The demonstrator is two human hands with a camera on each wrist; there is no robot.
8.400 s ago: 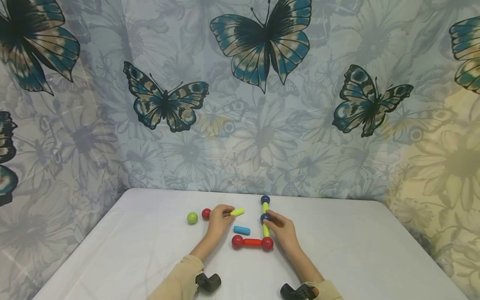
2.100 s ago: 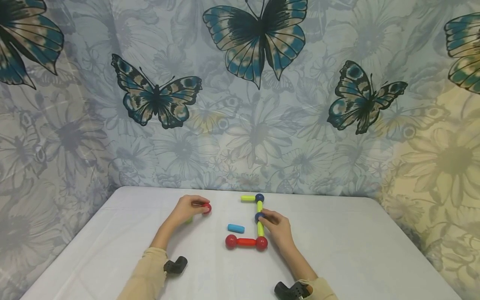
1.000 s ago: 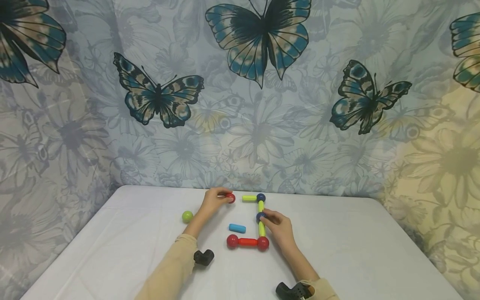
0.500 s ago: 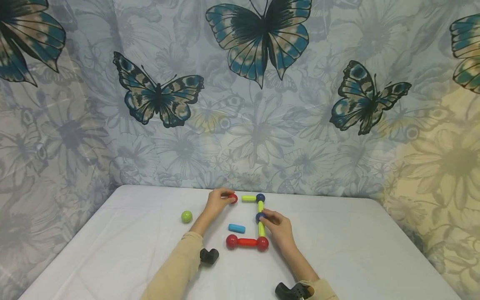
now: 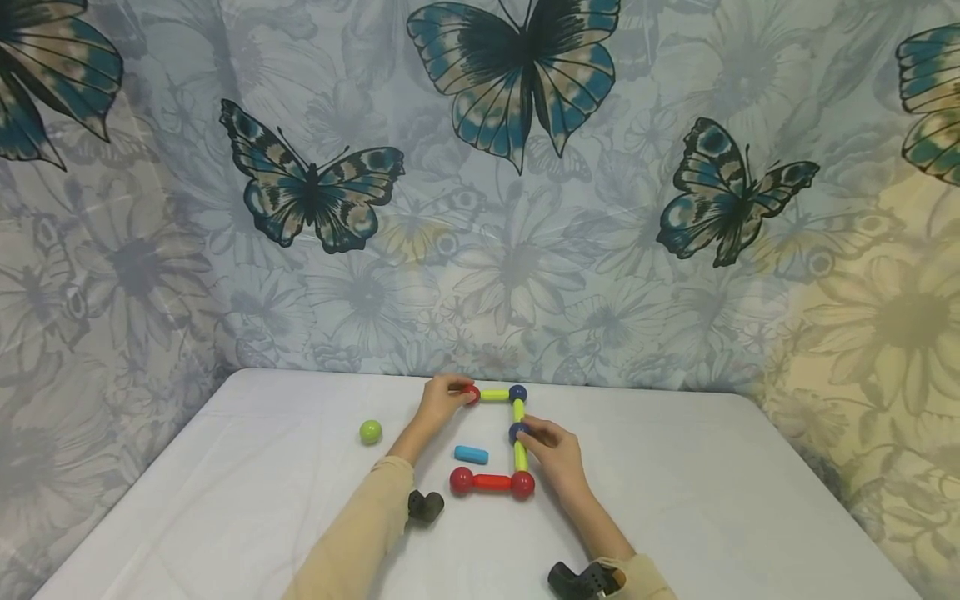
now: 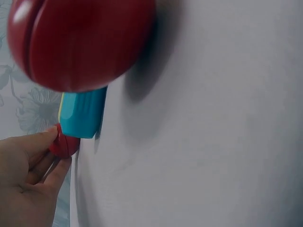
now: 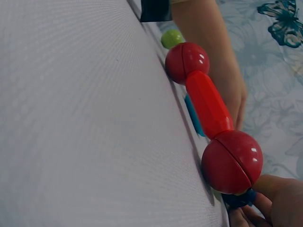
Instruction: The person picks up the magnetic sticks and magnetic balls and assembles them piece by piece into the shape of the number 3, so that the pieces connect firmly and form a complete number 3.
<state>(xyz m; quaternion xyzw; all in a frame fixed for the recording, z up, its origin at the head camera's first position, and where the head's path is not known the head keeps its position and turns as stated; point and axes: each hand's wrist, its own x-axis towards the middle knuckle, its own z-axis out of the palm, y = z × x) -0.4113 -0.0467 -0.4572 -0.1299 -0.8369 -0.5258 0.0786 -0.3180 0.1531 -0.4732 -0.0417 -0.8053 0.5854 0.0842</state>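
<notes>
My left hand [image 5: 441, 402] pinches a red ball [image 5: 472, 394] that touches the left end of a yellow-green rod [image 5: 494, 396] at the far side of the table. That rod joins a dark blue ball [image 5: 517, 392] at the corner. From there a line of yellow-green rods runs towards me through a second dark blue ball [image 5: 516, 432], which my right hand [image 5: 557, 454] holds between thumb and fingers. At the near end sits a red ball [image 5: 522, 485], joined by a red rod [image 5: 492, 482] to another red ball [image 5: 461, 480]. The left wrist view shows my fingertips on the far red ball.
A loose blue rod [image 5: 471, 455] lies inside the bent shape. Off to the left rests a green ball [image 5: 371, 432]. All of it is on a white-covered table [image 5: 675, 500], with a butterfly-patterned cloth [image 5: 517, 275] hanging behind.
A yellow-green rod went from my left hand to the far blue ball. My left hand then picked up the red ball and brought it right, against that rod. My right hand stayed put.
</notes>
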